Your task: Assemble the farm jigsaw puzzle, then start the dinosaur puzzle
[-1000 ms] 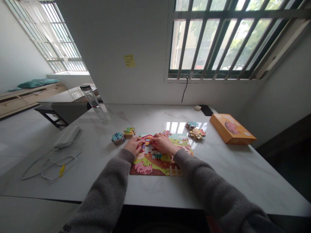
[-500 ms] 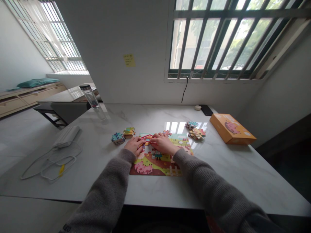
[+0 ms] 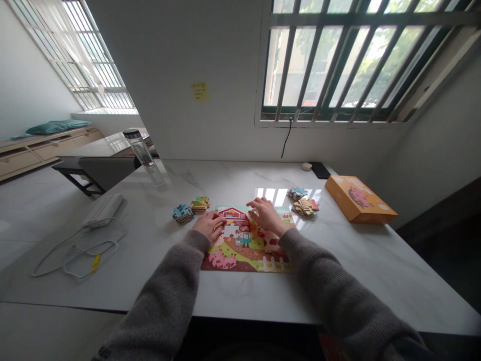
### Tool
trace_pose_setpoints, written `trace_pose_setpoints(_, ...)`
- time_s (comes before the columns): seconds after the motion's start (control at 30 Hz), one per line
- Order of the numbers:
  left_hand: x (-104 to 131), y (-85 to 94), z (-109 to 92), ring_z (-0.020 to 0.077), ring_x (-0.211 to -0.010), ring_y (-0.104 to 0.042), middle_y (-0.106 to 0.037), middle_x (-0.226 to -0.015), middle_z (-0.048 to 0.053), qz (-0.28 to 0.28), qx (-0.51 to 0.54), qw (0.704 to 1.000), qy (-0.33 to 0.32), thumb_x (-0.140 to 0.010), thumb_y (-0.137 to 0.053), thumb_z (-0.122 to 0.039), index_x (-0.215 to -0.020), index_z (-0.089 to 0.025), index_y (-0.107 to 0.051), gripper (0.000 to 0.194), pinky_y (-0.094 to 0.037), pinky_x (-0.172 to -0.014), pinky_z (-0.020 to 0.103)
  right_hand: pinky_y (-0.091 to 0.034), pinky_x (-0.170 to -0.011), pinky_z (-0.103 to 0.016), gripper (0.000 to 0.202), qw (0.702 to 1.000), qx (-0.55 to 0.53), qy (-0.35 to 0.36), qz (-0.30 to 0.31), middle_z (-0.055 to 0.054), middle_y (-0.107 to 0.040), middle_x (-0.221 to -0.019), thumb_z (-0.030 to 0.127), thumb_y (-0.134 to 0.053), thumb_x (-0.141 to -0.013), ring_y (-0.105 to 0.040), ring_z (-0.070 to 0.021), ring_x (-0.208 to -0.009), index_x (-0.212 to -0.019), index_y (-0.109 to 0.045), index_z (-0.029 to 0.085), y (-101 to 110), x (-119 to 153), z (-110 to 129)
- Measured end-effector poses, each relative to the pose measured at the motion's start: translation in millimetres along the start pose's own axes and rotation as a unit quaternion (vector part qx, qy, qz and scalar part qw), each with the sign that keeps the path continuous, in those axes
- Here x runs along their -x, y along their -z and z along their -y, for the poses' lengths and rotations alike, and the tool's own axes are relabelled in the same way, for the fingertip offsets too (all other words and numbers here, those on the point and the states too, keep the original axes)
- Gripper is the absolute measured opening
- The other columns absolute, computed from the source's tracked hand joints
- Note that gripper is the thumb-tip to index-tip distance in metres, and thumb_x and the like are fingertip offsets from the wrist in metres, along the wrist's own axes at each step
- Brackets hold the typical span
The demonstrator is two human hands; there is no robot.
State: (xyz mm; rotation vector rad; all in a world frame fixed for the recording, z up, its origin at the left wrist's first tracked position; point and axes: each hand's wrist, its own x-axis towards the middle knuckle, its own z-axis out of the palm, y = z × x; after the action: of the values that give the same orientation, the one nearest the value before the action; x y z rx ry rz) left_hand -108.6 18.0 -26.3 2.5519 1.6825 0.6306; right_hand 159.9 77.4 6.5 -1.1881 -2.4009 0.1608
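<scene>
A farm-picture jigsaw puzzle (image 3: 246, 239) lies flat on the table, showing a red barn, a figure in teal, a pink pig and a white fence. Near its middle left, a white patch with a jigsaw outline (image 3: 230, 230) breaks the picture. My left hand (image 3: 208, 225) rests on the puzzle's left edge, fingers bent and thumb apart; a small coloured bit shows between them, too small to make out. Over the puzzle's upper right part, my right hand (image 3: 267, 215) has its fingers stretched and apart, with nothing visible in them. It covers the picture's top there.
Stacks of puzzle pieces stand left, a blue one (image 3: 183, 213) and a green one (image 3: 200, 204), and right, a teal one (image 3: 296, 193) and a yellow one (image 3: 305, 206). Further right are an orange box (image 3: 358, 199) and a black phone (image 3: 319, 170). A white cable (image 3: 77, 250) lies left.
My right hand has lifted off the barn area and moved right, uncovering the barn and the white patch. A loose piece seen at the puzzle's top edge is now hidden. My left hand stays put.
</scene>
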Motion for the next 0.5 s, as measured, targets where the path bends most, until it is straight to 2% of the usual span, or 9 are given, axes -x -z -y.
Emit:
trace_pose_setpoints(0.07, -0.1, 0.8, -1.1, 0.0271, -0.104, -0.051, -0.059, -0.112, 0.008, 0.002, 0.0, 1.0, 0.003, -0.087, -0.058, -0.024, -0.111, -0.026, -0.072, 0.029, -0.045, -0.095, 0.042, -0.038, -0.093, -0.041, 0.032, 0.995, 0.046, -0.081, -0.026, -0.014, -0.063, -0.114, 0.035, -0.056, -0.096, -0.051, -0.0296, -0.109, -0.121, -0.065, 0.017, 5.0, -1.9, -13.1)
trace_pose_setpoints(0.17, -0.2, 1.8, -2.2, 0.027, -0.104, -0.051, -0.059, -0.112, 0.008, 0.004, 0.003, 1.0, 0.004, -0.086, -0.058, -0.024, -0.111, -0.026, -0.072, 0.028, -0.045, -0.095, 0.042, -0.038, -0.093, -0.044, 0.048, 0.983, 0.085, -0.161, -0.015, -0.017, -0.061, -0.115, 0.054, -0.057, -0.092, -0.05, -0.0334, -0.111, -0.118, -0.066, 0.015, 7.0, -2.2, -26.6)
trace_pose_setpoints(0.3, -0.2, 2.8, -2.6, 0.0265, -0.104, -0.051, -0.06, -0.111, 0.007, 0.001, 0.006, 1.0, 0.004, -0.087, -0.058, -0.024, -0.11, -0.026, -0.072, 0.027, -0.044, -0.095, 0.041, -0.039, -0.091, -0.044, 0.051, 0.979, 0.093, -0.179, 0.009, -0.017, -0.06, -0.112, 0.062, -0.061, -0.086, -0.05, -0.0344, -0.11, -0.106, -0.068, 0.015, 1.3, -0.8, -32.1)
trace_pose_setpoints(0.5, 0.1, 4.2, -4.6, 0.0263, -0.103, -0.052, -0.06, -0.112, 0.007, 0.0, -0.002, 1.0, 0.012, -0.087, -0.058, -0.026, -0.11, -0.026, -0.071, 0.027, -0.045, -0.092, 0.041, -0.041, -0.086, -0.037, 0.041, 0.982, 0.071, -0.173, -0.013, -0.014, -0.062, -0.108, 0.052, -0.068, -0.085, -0.053, -0.0296, -0.104, -0.103, -0.064, 0.015, -8.5, -1.8, -35.6)
